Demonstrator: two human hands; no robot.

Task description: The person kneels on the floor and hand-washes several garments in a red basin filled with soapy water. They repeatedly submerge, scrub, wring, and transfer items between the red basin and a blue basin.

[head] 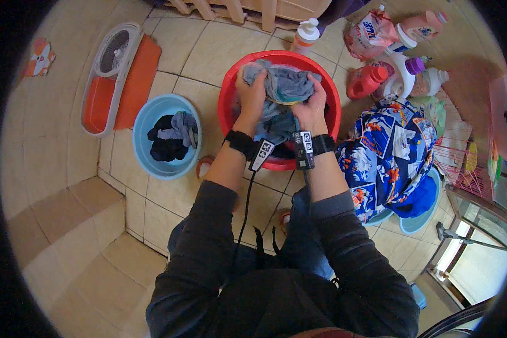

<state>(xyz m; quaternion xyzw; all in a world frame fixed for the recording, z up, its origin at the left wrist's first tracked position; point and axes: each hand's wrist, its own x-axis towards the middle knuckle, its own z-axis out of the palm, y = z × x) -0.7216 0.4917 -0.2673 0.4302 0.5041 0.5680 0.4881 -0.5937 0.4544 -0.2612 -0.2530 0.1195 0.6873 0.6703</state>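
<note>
My left hand (252,91) and my right hand (314,105) grip a wet grey-blue cloth garment (289,84) from its two sides. They hold it over a round red plastic basin (227,120). Part of the cloth hangs down into the basin, where foam and dark fabric show beneath it. Which garment it is cannot be told. Each wrist wears a black strap with a small tagged device and a cable. To the left stands a light blue plastic basin (141,158) with black and grey cloth pieces in it.
A pump bottle (306,36) stands behind the red basin. Several detergent bottles and a pink refill pouch (369,36) are at the upper right. Blue patterned fabric (388,152) is heaped over basins on the right. An orange mop bucket (137,84) stands at the left on the tiled floor.
</note>
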